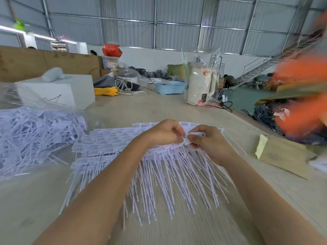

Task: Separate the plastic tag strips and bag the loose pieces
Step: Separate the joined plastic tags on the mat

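A stack of white plastic tag strips (106,144) lies across the middle of the table, its long thin tails (169,183) fanning toward me. My left hand (162,132) and my right hand (207,138) meet above the stack's far edge. Both pinch the same strip of joined tags (193,136) between fingertips and thumbs. A clear plastic bag (35,131) heaped with loose separated tags lies at the left.
A cardboard block (281,154) sits at the right table edge. Farther back stand a white box (58,91), a blue basket (169,87) and a white kettle (201,85) wrapped in plastic. An orange, blurred person (300,71) is at the far right.
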